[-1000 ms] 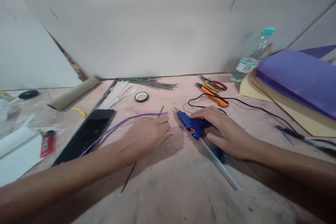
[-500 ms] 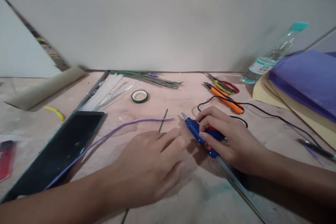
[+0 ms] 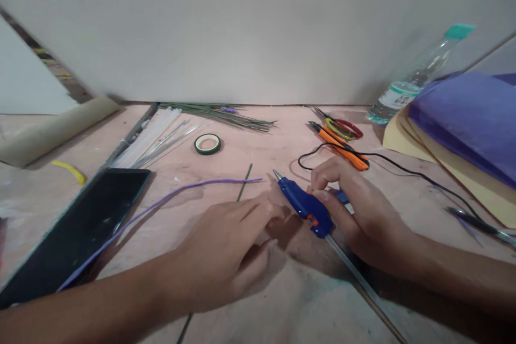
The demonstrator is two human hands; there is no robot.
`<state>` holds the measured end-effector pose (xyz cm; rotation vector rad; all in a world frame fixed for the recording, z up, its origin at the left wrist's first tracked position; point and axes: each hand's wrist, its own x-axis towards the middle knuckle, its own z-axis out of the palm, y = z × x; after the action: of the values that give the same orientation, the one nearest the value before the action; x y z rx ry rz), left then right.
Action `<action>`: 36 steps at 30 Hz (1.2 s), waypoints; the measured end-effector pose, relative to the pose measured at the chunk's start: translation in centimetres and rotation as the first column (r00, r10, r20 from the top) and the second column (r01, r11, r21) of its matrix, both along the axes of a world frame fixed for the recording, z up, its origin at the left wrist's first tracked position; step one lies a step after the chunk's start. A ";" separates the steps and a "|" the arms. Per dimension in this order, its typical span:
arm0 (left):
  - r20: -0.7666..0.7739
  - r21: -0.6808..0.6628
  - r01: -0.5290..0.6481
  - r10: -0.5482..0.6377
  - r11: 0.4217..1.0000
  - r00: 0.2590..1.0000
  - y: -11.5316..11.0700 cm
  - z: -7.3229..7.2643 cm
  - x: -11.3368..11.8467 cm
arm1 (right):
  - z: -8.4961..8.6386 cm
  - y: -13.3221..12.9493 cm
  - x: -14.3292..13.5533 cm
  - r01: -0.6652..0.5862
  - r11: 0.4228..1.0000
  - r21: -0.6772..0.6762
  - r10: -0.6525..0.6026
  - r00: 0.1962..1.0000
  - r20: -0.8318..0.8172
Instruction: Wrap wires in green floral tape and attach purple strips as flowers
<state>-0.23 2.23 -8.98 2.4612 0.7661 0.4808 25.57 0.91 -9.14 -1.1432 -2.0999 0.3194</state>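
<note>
My right hand (image 3: 363, 209) is wrapped round a blue glue gun (image 3: 304, 204), thumb on its upper side, its metal nozzle pointing up and left. A long clear glue stick (image 3: 346, 258) runs out of its back. My left hand (image 3: 229, 252) lies low over the table, fingers loosely bent and thumb apart from them, with nothing visible between. A thin green stem (image 3: 244, 183) passes beneath it and comes out below the wrist. Just beyond the knuckles, the end of a purple strip (image 3: 189, 188) crosses over the stem. Part of the stem is hidden by my left hand.
A dark phone (image 3: 80, 226) lies at left, near a cardboard tube (image 3: 60, 129). Behind are green tape (image 3: 207, 143), glue sticks (image 3: 147, 134) and green stems (image 3: 217, 115). Scissors (image 3: 342, 128), an orange cutter (image 3: 342, 149), a black cord (image 3: 403, 164), bottle (image 3: 403, 94) and purple sheets (image 3: 463, 118) stand right.
My right hand has turned the glue gun slightly, showing more of its blue body. The fingers of my left hand have bent further down. The whole view has shifted a little.
</note>
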 end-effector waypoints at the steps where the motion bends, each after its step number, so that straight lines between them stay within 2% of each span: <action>1: 0.025 0.042 -0.031 0.030 0.999 0.999 0.2 0.0 0.0 | -0.2 -0.1 0.1 -0.013 0.999 0.047 0.014 0.999 -0.033; 4: 0.038 0.163 -0.137 0.133 0.977 0.990 1.3 0.0 -0.1 | -1.0 -0.5 0.1 -0.080 0.986 0.149 0.096 0.990 -0.106; 7: -0.021 0.207 -0.233 0.242 0.950 0.970 2.5 0.0 -0.5 | -1.7 -0.7 -0.2 -0.067 0.982 0.176 0.091 0.987 -0.132; 10: -0.072 0.195 -0.263 0.281 0.945 0.957 3.0 0.0 -0.9 | -1.8 -0.9 -0.4 -0.043 0.989 0.144 0.058 0.993 -0.104; 14: -0.077 0.136 -0.262 0.274 0.956 0.959 3.2 -0.1 -1.0 | -1.6 -0.7 -0.2 -0.086 0.989 0.119 0.100 0.987 -0.126; 21: 0.089 0.041 -0.338 0.333 0.940 0.939 3.2 -0.7 -1.2 | -2.0 0.5 0.0 0.023 0.999 0.035 -0.013 0.961 -0.275; 27: 0.207 -0.062 -0.429 0.432 0.901 0.878 3.1 -1.5 -1.4 | -1.7 0.7 -0.2 0.002 0.995 0.102 0.017 0.982 -0.189; 33: 0.111 -0.024 -0.465 0.465 0.885 0.879 3.6 -1.9 -1.4 | -1.8 0.7 -0.2 -0.018 0.982 0.186 0.047 0.987 -0.154; 36: 0.095 0.025 -0.501 0.497 0.865 0.863 3.7 -2.0 -1.6 | -1.8 0.6 -0.2 -0.026 0.984 0.174 0.052 0.987 -0.149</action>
<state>-1.85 5.98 -11.03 2.2480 1.3804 0.7944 25.35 1.51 -10.95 -0.9471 -1.9749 0.2318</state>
